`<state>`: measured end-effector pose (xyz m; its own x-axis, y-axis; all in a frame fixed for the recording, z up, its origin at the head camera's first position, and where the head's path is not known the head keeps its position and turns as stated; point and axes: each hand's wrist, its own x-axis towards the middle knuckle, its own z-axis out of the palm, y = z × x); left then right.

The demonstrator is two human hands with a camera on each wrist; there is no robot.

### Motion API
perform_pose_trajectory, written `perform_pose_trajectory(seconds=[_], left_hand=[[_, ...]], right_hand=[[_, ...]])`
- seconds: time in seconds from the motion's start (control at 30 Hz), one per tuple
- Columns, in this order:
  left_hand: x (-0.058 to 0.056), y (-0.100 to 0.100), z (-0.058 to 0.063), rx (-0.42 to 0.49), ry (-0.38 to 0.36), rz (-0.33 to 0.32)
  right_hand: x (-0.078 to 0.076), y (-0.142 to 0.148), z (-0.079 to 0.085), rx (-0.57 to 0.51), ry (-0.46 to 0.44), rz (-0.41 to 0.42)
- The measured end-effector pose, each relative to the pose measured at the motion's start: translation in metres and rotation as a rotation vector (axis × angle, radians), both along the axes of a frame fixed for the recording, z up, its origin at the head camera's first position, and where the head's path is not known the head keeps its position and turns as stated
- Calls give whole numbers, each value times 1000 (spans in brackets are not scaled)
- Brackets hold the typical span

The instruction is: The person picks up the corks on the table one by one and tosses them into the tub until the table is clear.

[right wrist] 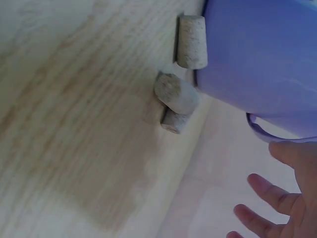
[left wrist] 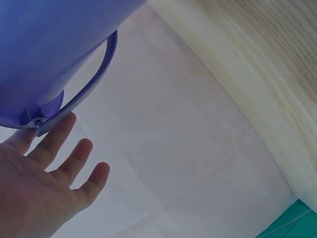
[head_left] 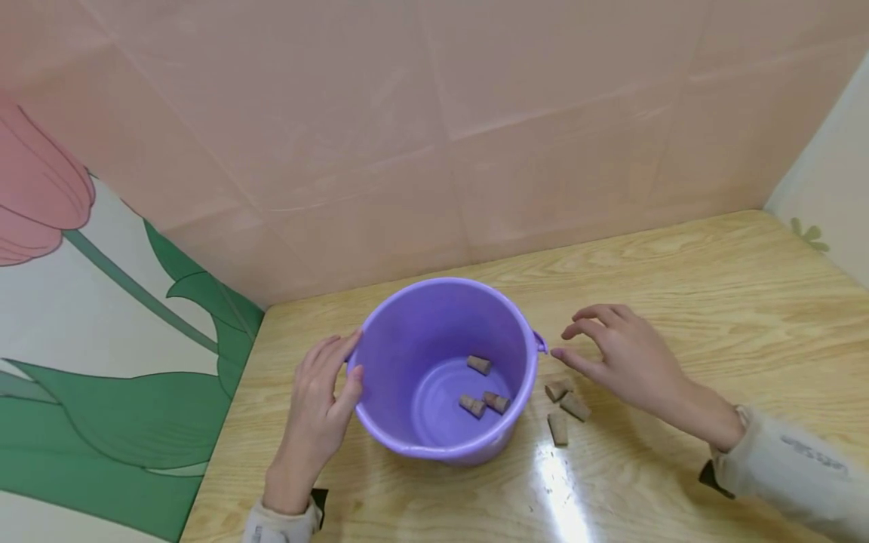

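Note:
A purple bucket (head_left: 444, 451) stands upright on the table, and three corks lie inside on its floor, one cork (head_left: 478, 365) apart from the other two. My left hand (head_left: 317, 411) touches the bucket's left rim with thumb and index finger. In the left wrist view its fingers are spread beside the bucket's handle (left wrist: 94, 82). To the right of the bucket, my right hand (head_left: 634, 364) hovers with nothing held, fingers apart and slightly bent. Beneath it, three loose corks lie on the table, the nearest cork (head_left: 558, 428) by the bucket's base.
The wood-grain table (head_left: 747, 317) runs up to a pinkish covered wall (head_left: 475, 151) behind the bucket. On the left is a panel with a tulip and green leaves (head_left: 136, 422). A pale wall (head_left: 828, 181) borders the right side.

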<state>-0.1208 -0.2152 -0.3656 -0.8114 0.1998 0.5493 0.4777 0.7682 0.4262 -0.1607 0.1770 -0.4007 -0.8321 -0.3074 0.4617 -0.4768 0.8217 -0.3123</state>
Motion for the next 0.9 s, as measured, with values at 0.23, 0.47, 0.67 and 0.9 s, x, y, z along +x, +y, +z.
perform_pose_trajectory(seconds=[0.23, 0.47, 0.67, 0.9], left_hand=[[0, 0, -1, 3, 4, 2], [-1, 1, -1, 0, 10, 3], [-1, 1, -1, 1, -9, 16], [0, 1, 0, 5, -30, 21]], right_hand=[[1, 1, -9, 53, -76, -16], [4, 0, -23, 114, -101, 8], [6, -2, -29, 138, -171, 14], [7, -4, -34, 134, -221, 14]])
